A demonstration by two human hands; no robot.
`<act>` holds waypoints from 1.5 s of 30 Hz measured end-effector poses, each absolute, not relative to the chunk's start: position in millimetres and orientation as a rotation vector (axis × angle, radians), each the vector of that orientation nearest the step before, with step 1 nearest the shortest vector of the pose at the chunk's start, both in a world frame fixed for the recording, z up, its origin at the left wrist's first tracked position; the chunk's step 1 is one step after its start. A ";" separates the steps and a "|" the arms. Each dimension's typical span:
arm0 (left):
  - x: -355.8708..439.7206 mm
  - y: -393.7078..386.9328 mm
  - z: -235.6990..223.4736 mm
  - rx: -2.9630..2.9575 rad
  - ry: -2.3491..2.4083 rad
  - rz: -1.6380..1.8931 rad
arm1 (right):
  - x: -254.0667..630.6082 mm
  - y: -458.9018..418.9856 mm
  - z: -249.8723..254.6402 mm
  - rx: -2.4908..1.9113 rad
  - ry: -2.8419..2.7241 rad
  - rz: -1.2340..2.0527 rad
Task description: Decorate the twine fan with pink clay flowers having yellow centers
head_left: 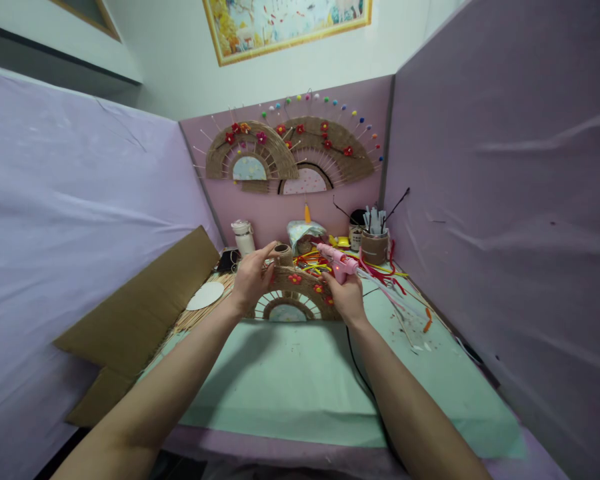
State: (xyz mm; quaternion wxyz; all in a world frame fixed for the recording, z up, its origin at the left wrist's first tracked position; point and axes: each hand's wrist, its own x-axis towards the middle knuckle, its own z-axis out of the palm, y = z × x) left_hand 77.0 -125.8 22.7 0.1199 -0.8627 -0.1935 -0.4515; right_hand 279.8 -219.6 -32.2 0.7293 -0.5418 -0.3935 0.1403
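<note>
My right hand (pixel 349 300) is wrapped around the handle of a pink hot glue gun (pixel 337 260), whose nozzle points to the left. A small orange light glows on its side. In front of me a twine-covered fan (pixel 307 285) with red flowers, pale ribs and a light blue half-round centre stands roughly upright. My left hand (pixel 253 279) is closed at the fan's upper left edge, fingers bent; the exact grip is partly hidden. Just behind the fan, close to my left fingertips, is a roll of twine (pixel 283 255).
Two finished-looking twine fans (pixel 340 137) hang on the back panel. Sticks and a white oval (pixel 206 295) lie left, beside leaning cardboard (pixel 150 313). Behind are a white bottle (pixel 243 237), coloured pipe cleaners (pixel 380 272) and a twine-wrapped pot (pixel 374 247). A black cord (pixel 353 350) crosses the table.
</note>
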 end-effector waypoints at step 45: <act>50.3 -127.5 -48.6 -2.280 -1.149 -1.615 | 283.0 -213.5 -44.4 -1.233 -0.821 0.253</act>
